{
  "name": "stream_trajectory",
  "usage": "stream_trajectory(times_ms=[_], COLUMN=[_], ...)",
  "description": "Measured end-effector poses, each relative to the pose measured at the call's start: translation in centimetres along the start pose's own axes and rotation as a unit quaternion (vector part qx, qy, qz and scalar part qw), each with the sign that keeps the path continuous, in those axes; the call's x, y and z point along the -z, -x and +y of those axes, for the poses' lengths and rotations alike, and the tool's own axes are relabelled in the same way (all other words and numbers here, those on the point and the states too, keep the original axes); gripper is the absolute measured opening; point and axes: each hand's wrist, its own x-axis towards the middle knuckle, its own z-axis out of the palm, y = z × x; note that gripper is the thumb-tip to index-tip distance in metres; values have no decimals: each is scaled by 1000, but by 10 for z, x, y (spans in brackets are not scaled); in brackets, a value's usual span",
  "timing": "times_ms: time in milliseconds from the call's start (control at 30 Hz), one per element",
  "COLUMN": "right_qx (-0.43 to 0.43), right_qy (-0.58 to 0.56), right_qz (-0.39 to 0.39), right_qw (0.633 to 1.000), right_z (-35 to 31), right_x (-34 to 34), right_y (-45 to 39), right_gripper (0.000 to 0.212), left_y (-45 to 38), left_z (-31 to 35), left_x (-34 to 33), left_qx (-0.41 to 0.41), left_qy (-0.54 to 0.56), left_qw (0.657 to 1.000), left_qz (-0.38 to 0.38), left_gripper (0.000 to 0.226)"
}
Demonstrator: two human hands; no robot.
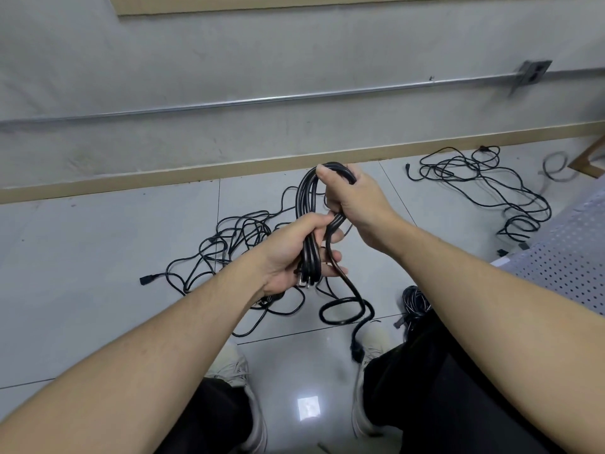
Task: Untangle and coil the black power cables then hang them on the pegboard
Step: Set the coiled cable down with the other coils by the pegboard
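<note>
Currently, the left hand (294, 253) and right hand (355, 204) are both grasping one nearly coiled cable (307, 204); two tangled piles (229, 244) are waiting, the pegboard (569, 257) bare.

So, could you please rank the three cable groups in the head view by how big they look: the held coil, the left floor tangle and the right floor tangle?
1. Left floor tangle
2. Right floor tangle, similar; farther off, so unsure
3. Held coil, smallest

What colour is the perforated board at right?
White, dotted with small dark holes: the pegboard, seen in the head view.
</note>
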Motion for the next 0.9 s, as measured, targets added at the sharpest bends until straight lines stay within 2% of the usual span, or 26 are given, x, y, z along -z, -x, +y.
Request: stream_trajectory(times_ms=[100,167,233,333,433,500,633,733,833,900], right_qx=[-4,-7,-26,-97,-154,-190,-180,-142,-133,-141], right_qy=[1,8,12,9,56,82,182,200,179,161], right_qz=[-2,2,0,-39,-111,-173,-325,-317,-287,-276], right_qw=[1000,1000,1000,994,980,963,911,916,932,937], right_z=[0,2,4,9,17,19,21,23,20,19], right_x=[1,1,0,-6,-8,-2,10,16,21,21], right_y=[0,-1,-2,-3,-3,-2,7,7,5,4], right_gripper=[26,24,23,40,57,60,38,17,13,15], left_y=[-4,-9,-13,-16,-18,-15,-13,-14,-17,-18], left_z=[0,-3,-6,-5,5,15,27,29,30,31], left_x=[2,5,6,7,14,22,41,53,59,60], left_qx=[5,3,-9,-41,-75,-83,-126,-134,-130,-126], left_qy=[12,26,37,86,134,154,202,181,166,164], left_qw=[1000,1000,999,994,984,978,962,957,952,954], left_qz=[-17,-12,5,49,90,111,134,180,222,219], left_gripper=[34,27,30,30,38,42,47,46,40,39])
